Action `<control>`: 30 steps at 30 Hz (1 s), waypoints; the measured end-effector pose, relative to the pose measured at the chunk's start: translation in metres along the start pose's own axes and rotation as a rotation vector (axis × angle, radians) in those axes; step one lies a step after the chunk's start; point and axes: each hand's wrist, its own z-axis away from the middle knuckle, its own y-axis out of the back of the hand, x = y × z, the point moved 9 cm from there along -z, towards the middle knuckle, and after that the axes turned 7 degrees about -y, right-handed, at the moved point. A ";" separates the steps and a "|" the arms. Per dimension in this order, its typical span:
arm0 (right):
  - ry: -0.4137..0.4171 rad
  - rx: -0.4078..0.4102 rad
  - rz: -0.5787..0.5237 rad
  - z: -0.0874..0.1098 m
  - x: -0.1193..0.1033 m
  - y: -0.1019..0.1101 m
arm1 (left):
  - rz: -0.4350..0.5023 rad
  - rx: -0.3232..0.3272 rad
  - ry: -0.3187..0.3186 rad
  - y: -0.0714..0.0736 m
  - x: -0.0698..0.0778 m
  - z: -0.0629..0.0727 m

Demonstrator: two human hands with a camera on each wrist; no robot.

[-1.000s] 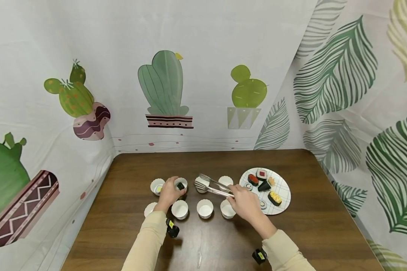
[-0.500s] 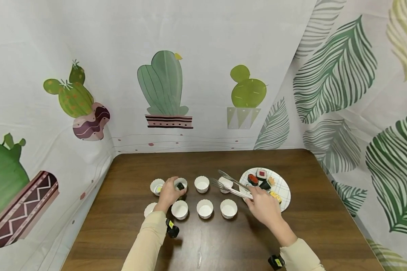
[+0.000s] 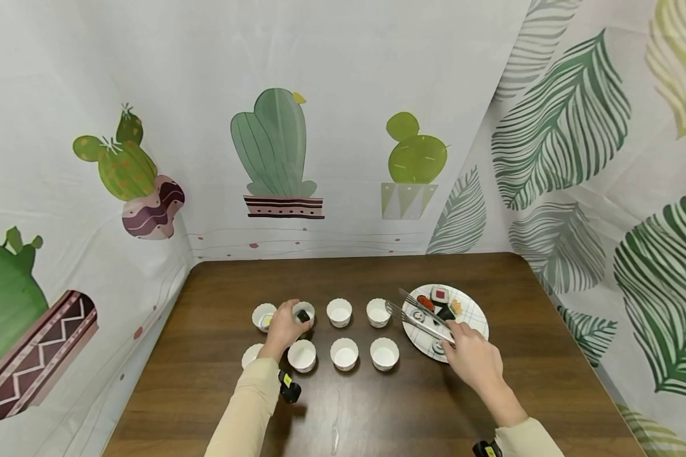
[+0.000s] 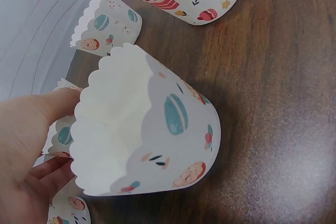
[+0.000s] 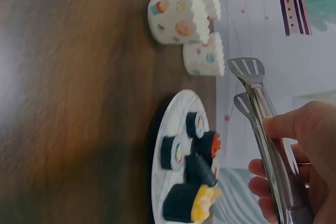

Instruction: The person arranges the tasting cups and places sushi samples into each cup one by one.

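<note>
Tongs point(image 5: 272, 163) farther right, over plate rim point(image 3: 414, 339) and gap beside cup point(image 3: 378, 313).

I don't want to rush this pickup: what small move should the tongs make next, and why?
I'd probably draw the tongs back slightly, then lower them around the small roll at the left of the plate. The right grip holds them spread, with nothing between the tips, and in the head view those tips appear just past the plate's left edge.

My right hand point(image 5: 317, 137) grips metal tongs point(image 5: 273, 166), tips apart. Sushi pieces point(image 5: 179, 203) on white plate point(image 5: 176, 116). Patterned paper cups point(image 5: 176, 17) near plate, on brown table point(image 5: 79, 103).
</note>
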 end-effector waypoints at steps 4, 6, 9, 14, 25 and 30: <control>-0.008 0.007 0.014 0.004 0.009 0.000 | 0.002 0.000 -0.004 -0.001 -0.001 0.000; -0.020 -0.004 0.014 0.005 0.014 -0.001 | 0.000 0.001 -0.006 -0.001 -0.002 0.000; -0.039 -0.021 0.008 0.008 0.020 -0.003 | -0.001 0.002 -0.011 -0.001 -0.002 -0.001; -0.061 -0.044 0.010 0.012 0.029 -0.005 | -0.004 0.005 -0.011 -0.001 -0.001 -0.001; -0.046 0.015 0.027 0.018 0.035 -0.004 | -0.008 0.014 -0.013 0.001 -0.001 -0.001; -0.050 0.009 0.032 0.018 0.035 -0.006 | -0.008 0.013 -0.012 0.000 -0.001 -0.001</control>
